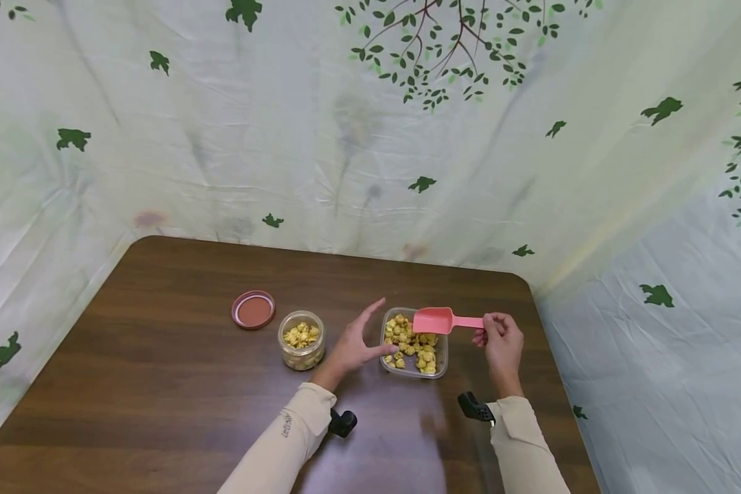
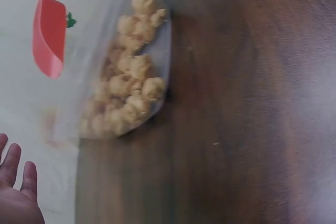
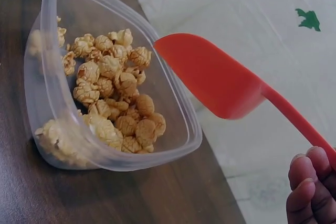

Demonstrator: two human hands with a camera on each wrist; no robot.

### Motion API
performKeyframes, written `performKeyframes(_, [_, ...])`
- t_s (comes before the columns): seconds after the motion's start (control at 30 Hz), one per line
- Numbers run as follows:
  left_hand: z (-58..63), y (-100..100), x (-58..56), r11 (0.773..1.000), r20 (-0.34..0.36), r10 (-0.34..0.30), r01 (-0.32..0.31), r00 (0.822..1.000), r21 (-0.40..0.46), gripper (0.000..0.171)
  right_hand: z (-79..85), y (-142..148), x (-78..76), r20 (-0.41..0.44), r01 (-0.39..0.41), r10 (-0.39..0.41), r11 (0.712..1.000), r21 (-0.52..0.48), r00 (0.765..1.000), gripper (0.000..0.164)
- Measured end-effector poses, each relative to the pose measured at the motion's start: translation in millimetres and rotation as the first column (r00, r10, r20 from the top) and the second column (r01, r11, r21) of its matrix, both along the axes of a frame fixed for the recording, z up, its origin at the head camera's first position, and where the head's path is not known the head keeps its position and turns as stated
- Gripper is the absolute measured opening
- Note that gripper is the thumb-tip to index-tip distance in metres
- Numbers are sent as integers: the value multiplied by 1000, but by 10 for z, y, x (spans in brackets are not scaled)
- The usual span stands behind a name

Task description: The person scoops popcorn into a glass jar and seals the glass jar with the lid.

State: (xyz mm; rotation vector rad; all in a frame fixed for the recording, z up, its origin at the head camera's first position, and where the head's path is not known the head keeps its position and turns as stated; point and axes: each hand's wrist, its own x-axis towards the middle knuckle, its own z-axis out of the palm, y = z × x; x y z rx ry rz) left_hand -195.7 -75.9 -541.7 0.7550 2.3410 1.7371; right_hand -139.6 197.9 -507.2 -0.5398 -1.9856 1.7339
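Note:
My right hand (image 1: pixel 503 346) grips the handle of a pink-red scoop (image 3: pixel 210 77), whose blade hangs over the far right part of a clear plastic container (image 1: pixel 443 363). No popcorn shows in the scoop. Caramel popcorn (image 3: pixel 110 77) covers much of the container's floor, with a bare patch near its middle. My left hand (image 1: pixel 353 348) is spread at the container's left side, thumb reaching over the near left rim and fingers pointing away. In the left wrist view its fingers (image 2: pixel 10 163) look straight and hold nothing.
Left of my left hand stands a clear round jar (image 1: pixel 302 357) partly filled with popcorn, its mouth uncovered. A red lid (image 1: pixel 253 310) lies beyond it to the left. The brown wooden table (image 1: pixel 179 384) meets a leaf-patterned curtain (image 1: pixel 284 137) at its far edge.

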Motion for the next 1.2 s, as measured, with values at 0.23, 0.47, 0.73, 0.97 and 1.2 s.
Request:
performKeyframes(0.23, [-211, 29, 22, 1000, 35, -18, 19, 999, -24, 103, -56, -2, 36, 14, 11, -12, 998, 56, 1000, 22])
performKeyframes(0.47, [-426, 63, 49, 998, 66, 7, -2, 998, -67, 112, -133, -32, 75, 22, 30, -34, 991, 133, 999, 20])
performKeyframes(0.73, [-601, 121, 49, 997, 72, 0, 5, 997, -73, 122, -172, -123, 117, -9, 49, -48, 963, 266, 999, 16])
performKeyframes(0.97, [-657, 196, 31, 999, 62, -9, 13, 998, -50, 123, -217, -195, 135, -22, 63, -59, 929, 364, 998, 15])
performKeyframes(1.2, [-680, 262, 8, 1000, 96, -13, 15, 995, -24, 121, -221, -227, 138, -7, 77, -82, 893, 443, 997, 16])
